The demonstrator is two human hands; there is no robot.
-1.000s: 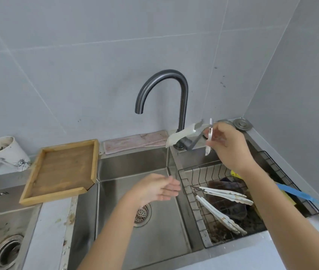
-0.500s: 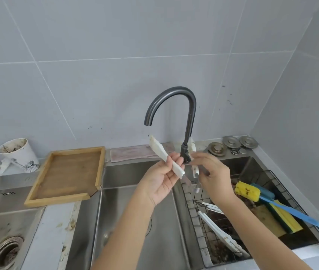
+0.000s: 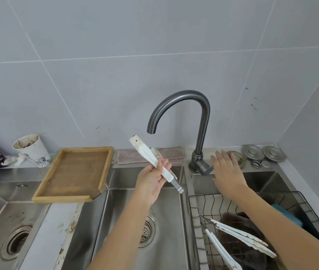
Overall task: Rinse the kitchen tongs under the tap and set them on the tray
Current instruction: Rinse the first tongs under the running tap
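Pale grey tiled walls [image 3: 154, 45] meeting in a corner, behind a stainless counter [image 3: 43, 238].

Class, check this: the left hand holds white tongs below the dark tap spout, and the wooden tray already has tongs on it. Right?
Not quite. The head view shows the wooden tray bare; the left hand does hold the white tongs below the dark curved tap spout.
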